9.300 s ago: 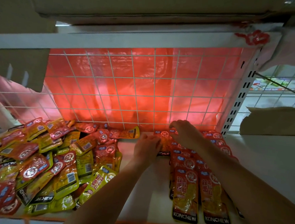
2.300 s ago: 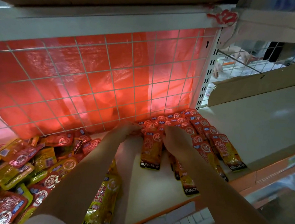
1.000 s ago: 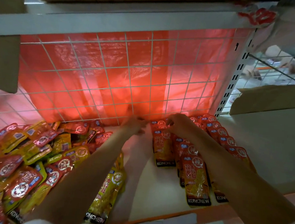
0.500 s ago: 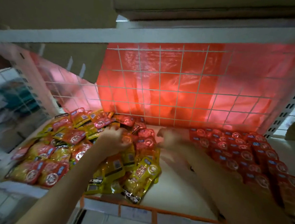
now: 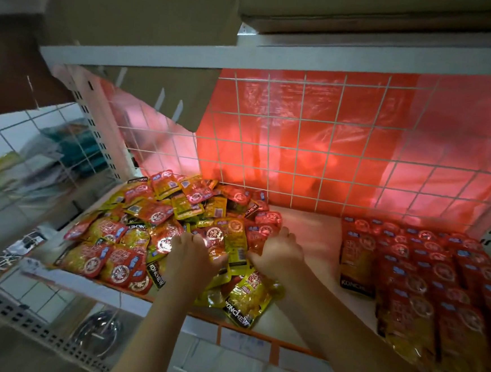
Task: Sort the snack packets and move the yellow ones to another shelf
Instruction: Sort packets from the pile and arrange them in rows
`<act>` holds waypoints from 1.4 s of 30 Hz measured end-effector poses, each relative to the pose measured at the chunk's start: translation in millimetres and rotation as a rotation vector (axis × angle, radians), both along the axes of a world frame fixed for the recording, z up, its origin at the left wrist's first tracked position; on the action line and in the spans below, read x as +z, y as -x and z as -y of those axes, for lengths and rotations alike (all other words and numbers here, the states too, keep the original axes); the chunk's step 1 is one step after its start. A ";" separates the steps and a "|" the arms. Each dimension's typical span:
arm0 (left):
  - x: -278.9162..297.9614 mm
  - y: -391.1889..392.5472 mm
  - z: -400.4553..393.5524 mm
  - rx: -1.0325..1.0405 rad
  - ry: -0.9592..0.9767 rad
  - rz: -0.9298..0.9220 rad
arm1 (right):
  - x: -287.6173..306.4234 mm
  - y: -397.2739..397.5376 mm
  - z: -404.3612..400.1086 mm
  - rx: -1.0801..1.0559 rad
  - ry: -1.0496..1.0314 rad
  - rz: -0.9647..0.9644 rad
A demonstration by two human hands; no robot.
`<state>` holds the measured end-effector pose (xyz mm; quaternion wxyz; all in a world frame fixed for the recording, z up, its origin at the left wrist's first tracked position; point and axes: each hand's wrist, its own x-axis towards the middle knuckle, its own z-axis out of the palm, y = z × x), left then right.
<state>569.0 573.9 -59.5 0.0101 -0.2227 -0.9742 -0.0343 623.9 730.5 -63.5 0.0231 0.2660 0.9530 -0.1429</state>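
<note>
A mixed heap of red and yellow snack packets covers the left half of the shelf. Neat overlapping rows of red packets lie on the right half. Both of my hands are at the heap's right edge. My left hand rests with curled fingers on the packets. My right hand grips a red packet at the heap's edge. A yellow packet stands between my hands. Another yellow packet lies at the shelf's front edge below them.
A white wire grid with red plastic behind it closes the back of the shelf. A cardboard box sits on the shelf above. The orange front rail carries price labels. A wire side panel stands at the left.
Both hands have left the sorted red rows on the right and moved left onto the mixed heap. The view has swung left and closer to the heap.
</note>
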 end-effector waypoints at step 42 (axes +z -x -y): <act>67.2 75.4 -24.0 -0.313 -0.943 0.545 | 41.1 -17.1 -36.5 -0.101 0.939 -0.628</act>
